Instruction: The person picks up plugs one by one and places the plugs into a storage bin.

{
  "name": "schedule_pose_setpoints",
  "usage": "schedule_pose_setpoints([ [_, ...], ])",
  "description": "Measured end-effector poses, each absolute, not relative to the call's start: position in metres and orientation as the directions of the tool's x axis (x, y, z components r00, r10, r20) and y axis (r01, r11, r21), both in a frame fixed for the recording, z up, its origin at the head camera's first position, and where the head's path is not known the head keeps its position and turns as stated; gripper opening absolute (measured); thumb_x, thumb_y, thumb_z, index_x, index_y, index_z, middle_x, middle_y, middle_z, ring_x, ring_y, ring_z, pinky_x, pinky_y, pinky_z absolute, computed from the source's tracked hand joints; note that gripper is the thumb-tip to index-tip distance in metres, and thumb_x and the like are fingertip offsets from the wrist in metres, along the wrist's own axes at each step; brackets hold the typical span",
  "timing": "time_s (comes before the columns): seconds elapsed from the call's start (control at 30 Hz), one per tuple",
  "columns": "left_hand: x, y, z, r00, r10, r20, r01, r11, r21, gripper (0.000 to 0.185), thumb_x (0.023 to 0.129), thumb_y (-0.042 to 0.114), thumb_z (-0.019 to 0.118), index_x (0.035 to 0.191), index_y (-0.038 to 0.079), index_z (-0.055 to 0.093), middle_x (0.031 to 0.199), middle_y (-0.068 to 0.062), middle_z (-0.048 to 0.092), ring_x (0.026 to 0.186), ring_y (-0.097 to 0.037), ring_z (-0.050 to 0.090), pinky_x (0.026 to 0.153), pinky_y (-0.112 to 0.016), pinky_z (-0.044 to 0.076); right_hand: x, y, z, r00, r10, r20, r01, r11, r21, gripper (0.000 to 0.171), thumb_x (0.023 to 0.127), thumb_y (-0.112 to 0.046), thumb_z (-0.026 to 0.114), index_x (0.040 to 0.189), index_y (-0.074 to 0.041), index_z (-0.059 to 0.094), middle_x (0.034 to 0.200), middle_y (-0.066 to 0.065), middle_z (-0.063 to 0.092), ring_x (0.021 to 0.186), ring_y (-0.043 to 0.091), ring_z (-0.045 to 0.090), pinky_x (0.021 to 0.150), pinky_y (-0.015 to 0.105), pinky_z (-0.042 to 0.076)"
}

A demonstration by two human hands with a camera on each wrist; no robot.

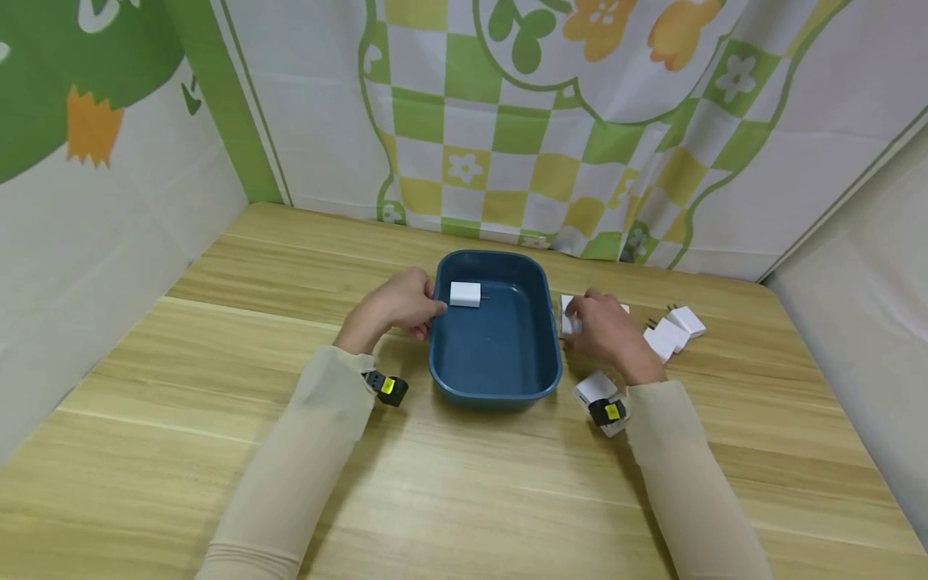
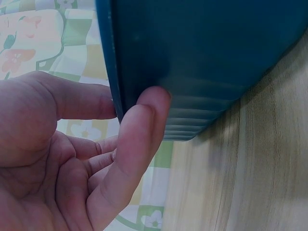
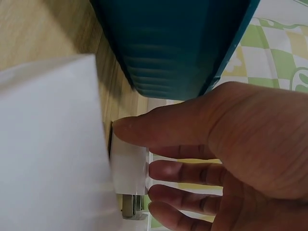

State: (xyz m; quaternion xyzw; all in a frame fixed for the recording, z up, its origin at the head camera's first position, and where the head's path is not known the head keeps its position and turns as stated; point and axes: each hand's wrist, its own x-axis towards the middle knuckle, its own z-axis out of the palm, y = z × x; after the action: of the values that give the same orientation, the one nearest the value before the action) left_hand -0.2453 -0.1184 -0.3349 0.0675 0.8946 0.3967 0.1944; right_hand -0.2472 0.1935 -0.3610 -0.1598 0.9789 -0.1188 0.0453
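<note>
A dark blue plastic basin (image 1: 500, 354) stands on the table with one white charger plug (image 1: 465, 295) lying inside, near its left wall. My left hand (image 1: 397, 304) pinches the basin's left rim, the thumb over the edge and fingers against the outer wall. To the right of the basin, my right hand (image 1: 607, 329) grips another white charger plug (image 3: 129, 166) between thumb and fingers, low over the table. Its metal prongs (image 3: 131, 205) show in the right wrist view. More white shows beside that hand in the head view, partly hidden behind it.
Several white charger plugs (image 1: 665, 338) lie in a cluster right of my right hand. Others (image 1: 596, 388) sit beneath the right wrist, partly covered by its black camera (image 1: 606, 412). A patterned curtain (image 1: 471, 121) hangs behind the wooden table (image 1: 464, 499).
</note>
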Motion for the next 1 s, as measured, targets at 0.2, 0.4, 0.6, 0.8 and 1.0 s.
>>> schedule_pose_setpoints([
  [0.2, -0.2451, -0.1178, -0.3338, -0.915, 0.278, -0.293, -0.031, 0.676, 0.737, 0.035, 0.102, 0.01, 0.059, 0.07, 0.007, 0.045, 0.062, -0.01, 0.063, 0.05, -0.017, 0.064, 0.062, -0.036, 0.061, -0.2462, 0.1946, -0.3591, -0.943, -0.327, -0.054, -0.305, 0.92, -0.248, 0.038, 0.085, -0.011, 0.077, 0.12, 0.001, 0.067, 0.114, 0.019, 0.06, 0.112, 0.042, 0.053, 0.093, 0.056, 0.048],
  [0.4, -0.2462, -0.1185, -0.3347, -0.915, 0.279, -0.292, -0.027, 0.678, 0.734, 0.036, 0.102, 0.011, 0.059, 0.07, 0.006, 0.045, 0.063, -0.011, 0.063, 0.052, -0.018, 0.065, 0.063, -0.037, 0.061, -0.247, 0.1937, -0.3594, -0.939, -0.339, -0.058, -0.315, 0.915, -0.253, 0.038, 0.083, -0.007, 0.077, 0.119, 0.001, 0.069, 0.114, 0.019, 0.062, 0.11, 0.042, 0.054, 0.092, 0.055, 0.048],
  [0.6, -0.2465, -0.119, -0.3361, -0.915, 0.272, -0.297, -0.031, 0.688, 0.725, 0.034, 0.102, 0.012, 0.059, 0.071, 0.006, 0.046, 0.064, -0.01, 0.062, 0.054, -0.02, 0.066, 0.064, -0.038, 0.061, -0.2479, 0.1937, -0.3621, -0.934, -0.354, -0.057, -0.331, 0.913, -0.24, 0.04, 0.081, -0.005, 0.078, 0.12, 0.001, 0.07, 0.114, 0.019, 0.062, 0.108, 0.042, 0.054, 0.088, 0.054, 0.049],
  [0.8, -0.245, -0.1183, -0.335, -0.916, 0.27, -0.298, -0.034, 0.686, 0.726, 0.033, 0.102, 0.012, 0.059, 0.072, 0.005, 0.047, 0.063, -0.01, 0.062, 0.054, -0.019, 0.066, 0.064, -0.037, 0.061, -0.2478, 0.1932, -0.3628, -0.932, -0.358, -0.065, -0.336, 0.916, -0.221, 0.039, 0.082, -0.006, 0.078, 0.119, 0.001, 0.071, 0.116, 0.019, 0.063, 0.111, 0.042, 0.053, 0.089, 0.053, 0.049],
  [1.0, -0.2446, -0.1184, -0.3348, -0.914, 0.272, -0.3, -0.037, 0.681, 0.731, 0.033, 0.102, 0.011, 0.059, 0.071, 0.005, 0.049, 0.063, -0.01, 0.063, 0.051, -0.017, 0.064, 0.063, -0.036, 0.061, -0.2486, 0.1926, -0.3628, -0.927, -0.357, -0.111, -0.329, 0.92, -0.213, 0.036, 0.083, -0.007, 0.079, 0.117, 0.001, 0.071, 0.117, 0.02, 0.065, 0.113, 0.041, 0.051, 0.091, 0.054, 0.049],
])
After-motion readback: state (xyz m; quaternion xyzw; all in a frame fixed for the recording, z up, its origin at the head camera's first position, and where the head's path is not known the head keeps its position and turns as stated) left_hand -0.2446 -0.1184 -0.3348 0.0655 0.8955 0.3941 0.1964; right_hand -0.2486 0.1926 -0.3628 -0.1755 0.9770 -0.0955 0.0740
